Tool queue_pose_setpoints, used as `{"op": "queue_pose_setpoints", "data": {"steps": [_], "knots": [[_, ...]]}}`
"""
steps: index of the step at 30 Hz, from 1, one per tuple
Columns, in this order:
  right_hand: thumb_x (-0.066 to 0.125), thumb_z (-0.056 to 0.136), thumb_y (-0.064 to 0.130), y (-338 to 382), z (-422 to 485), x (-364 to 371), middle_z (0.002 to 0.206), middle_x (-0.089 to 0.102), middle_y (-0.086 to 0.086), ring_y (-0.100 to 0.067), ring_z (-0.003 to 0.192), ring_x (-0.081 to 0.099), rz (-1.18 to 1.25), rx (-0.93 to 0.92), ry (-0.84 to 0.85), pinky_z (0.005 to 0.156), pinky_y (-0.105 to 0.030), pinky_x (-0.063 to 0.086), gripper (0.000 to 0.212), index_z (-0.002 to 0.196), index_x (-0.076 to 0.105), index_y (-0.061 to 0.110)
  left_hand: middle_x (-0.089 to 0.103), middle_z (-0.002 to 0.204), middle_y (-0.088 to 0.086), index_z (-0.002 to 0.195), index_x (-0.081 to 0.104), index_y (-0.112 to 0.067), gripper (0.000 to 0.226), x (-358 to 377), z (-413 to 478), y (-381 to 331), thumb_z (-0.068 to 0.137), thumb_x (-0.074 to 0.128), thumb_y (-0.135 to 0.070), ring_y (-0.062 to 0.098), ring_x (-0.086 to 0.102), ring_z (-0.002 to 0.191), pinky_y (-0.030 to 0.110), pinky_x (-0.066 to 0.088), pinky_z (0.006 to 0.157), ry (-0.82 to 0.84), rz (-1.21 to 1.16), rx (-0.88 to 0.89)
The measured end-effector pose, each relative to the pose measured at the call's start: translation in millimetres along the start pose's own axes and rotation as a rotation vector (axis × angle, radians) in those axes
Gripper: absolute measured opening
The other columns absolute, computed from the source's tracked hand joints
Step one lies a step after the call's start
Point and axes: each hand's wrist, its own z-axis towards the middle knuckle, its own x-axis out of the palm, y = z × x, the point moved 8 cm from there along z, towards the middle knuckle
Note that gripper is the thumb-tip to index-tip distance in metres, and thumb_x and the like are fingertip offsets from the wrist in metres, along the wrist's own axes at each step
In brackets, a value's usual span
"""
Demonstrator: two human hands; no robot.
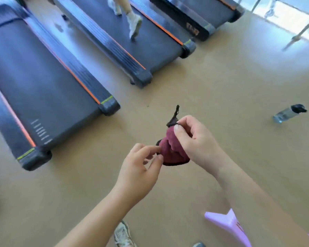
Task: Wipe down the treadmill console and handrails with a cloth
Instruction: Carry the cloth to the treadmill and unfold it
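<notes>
Tan gym floor (221, 77) from the head camera, with treadmills (43, 86) lined up at left and far; their console and handrails are out of view. At centre is a bunched maroon cloth (173, 152), held off the floor; the right hand (198, 141) is wrapped round its top, thumb pressing; the left hand (139, 168) pinches its lower-left edge. The step is probably readying the cloth; the next move calls for spreading it and reaching a console.

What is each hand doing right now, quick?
Left hand: fingers pinch the near edge of the dark red cloth.
Right hand: closed round the top of the same cloth.
</notes>
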Motion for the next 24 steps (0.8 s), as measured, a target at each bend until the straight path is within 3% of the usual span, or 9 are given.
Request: {"op": "queue_pose_setpoints", "data": {"steps": [2,5,9,11,14,17,19,21,24], "knots": [[0.05,0.104,0.019,75,23,61,0.073,0.067,-0.014,-0.021,0.065,0.06,0.002,-0.105,0.039,0.067,-0.033,0.05,0.014,0.094,0.055,0.011,0.063,0.106,-0.013,0.106,0.076,-0.029,0.013,-92,7,14,0.096,0.07,-0.023,0.008,0.064,0.106,0.031,0.052,0.093,-0.125,-0.032,-0.025],[0.053,0.104,0.02,165,57,154,0.069,0.06,-0.006,-0.011,0.061,0.052,-0.005,-0.225,0.129,0.061,-0.029,0.046,0.012,0.094,0.056,0.013,0.064,0.121,-0.02,0.123,0.064,-0.039,0.026,-208,19,31,0.099,0.066,-0.029,0.0,0.062,0.117,0.026,0.05,0.102,-0.236,-0.212,-0.12],[0.054,0.104,0.02,266,96,256,0.066,0.05,-0.012,-0.013,0.058,0.042,-0.013,-0.34,0.312,0.057,-0.032,0.039,0.013,0.092,0.055,0.014,0.056,0.13,-0.031,0.147,0.046,-0.034,0.046,-310,45,60,0.103,0.059,-0.038,-0.021,0.056,0.11,0.005,0.042,0.097,-0.296,-0.502,-0.278],[0.055,0.104,0.02,309,119,296,0.064,0.051,-0.005,-0.014,0.056,0.04,-0.013,-0.374,0.425,0.055,-0.03,0.037,0.012,0.093,0.056,0.016,0.057,0.137,-0.031,0.15,0.041,-0.039,0.055,-352,65,75,0.099,0.061,-0.046,-0.011,0.056,0.122,0.024,0.041,0.111,-0.34,-0.604,-0.293],[0.056,0.104,0.021,353,163,344,0.066,0.058,0.002,-0.017,0.057,0.044,-0.012,-0.373,0.603,0.055,-0.029,0.039,0.012,0.093,0.058,0.017,0.071,0.115,-0.03,0.145,0.041,-0.048,0.052,-402,102,95,0.101,0.062,-0.028,0.006,0.071,0.108,0.041,0.053,0.103,-0.387,-0.701,-0.294],[0.058,0.103,0.022,390,221,385,0.072,0.064,-0.003,-0.015,0.065,0.053,-0.035,-0.371,0.747,0.065,-0.029,0.045,0.011,0.093,0.062,0.018,0.068,0.134,-0.012,0.137,0.044,-0.058,0.049,-452,156,107,0.096,0.067,-0.043,0.022,0.07,0.116,0.056,0.05,0.106,-0.459,-0.826,-0.291],[0.061,0.102,0.025,415,270,411,0.087,0.071,-0.011,-0.021,0.077,0.064,-0.025,-0.368,0.824,0.076,-0.041,0.053,0.01,0.096,0.067,0.019,0.068,0.133,0.001,0.131,0.048,-0.057,0.032,-491,202,114,0.102,0.057,-0.046,0.032,0.069,0.118,0.063,0.05,0.103,-0.528,-0.881,-0.275],[0.065,0.098,0.034,441,317,436,0.1,0.073,-0.02,-0.038,0.088,0.069,-0.026,-0.364,0.898,0.092,-0.058,0.054,0.015,0.1,0.069,0.019,0.072,0.124,0.008,0.13,0.048,-0.054,0.028,-533,244,119,0.102,0.052,-0.051,0.04,0.068,0.114,0.061,0.055,0.092,-0.618,-0.874,-0.28],[0.064,0.098,0.036,491,386,471,0.088,0.073,-0.018,-0.031,0.076,0.064,-0.062,-0.409,0.907,0.084,-0.063,0.053,0.019,0.095,0.069,0.018,0.07,0.122,0.022,0.129,0.046,-0.04,0.036,-602,304,121,0.098,0.051,-0.056,0.056,0.063,0.112,0.073,0.048,0.093,-0.68,-0.908,-0.254]]}}
